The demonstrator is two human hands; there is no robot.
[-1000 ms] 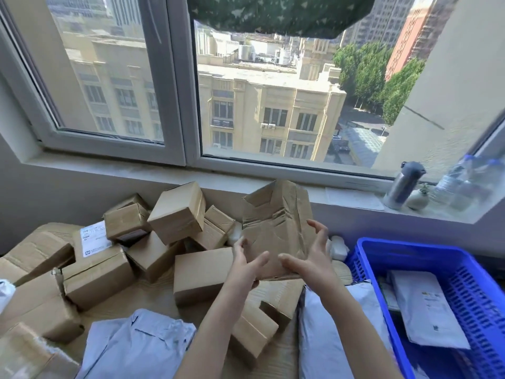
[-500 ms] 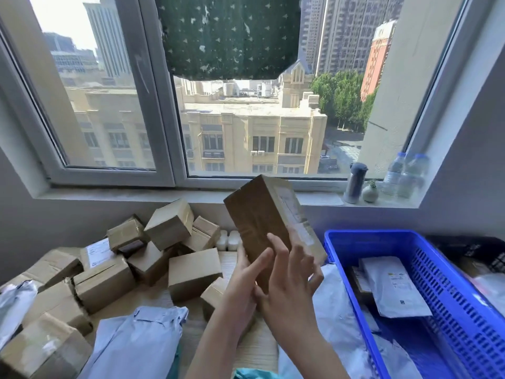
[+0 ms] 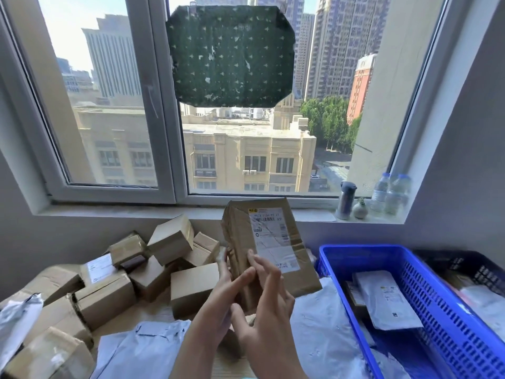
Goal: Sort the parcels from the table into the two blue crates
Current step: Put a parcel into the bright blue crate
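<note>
I hold a flat brown cardboard parcel (image 3: 273,242) upright over the table, its white shipping label facing me. My left hand (image 3: 221,294) grips its lower left edge, fingers behind and thumb across the front. My right hand (image 3: 266,310) holds the bottom corner, with its fingers spread over the lower part of the label. A blue crate (image 3: 341,251) stands just right of the parcel with white mailers (image 3: 388,299) inside. A darker crate (image 3: 464,266) sits beyond it at the far right and also holds parcels.
Several brown boxes (image 3: 169,239) are piled on the table to the left, below the window sill. Grey plastic mailers (image 3: 142,348) lie at the front, one more (image 3: 322,321) beside the blue crate. A flask (image 3: 345,201) and water bottles (image 3: 390,192) stand on the sill.
The parcel has been turned from its creased back, through its edge, until the label faces me. It now stands higher. My view has tilted up towards the window.
</note>
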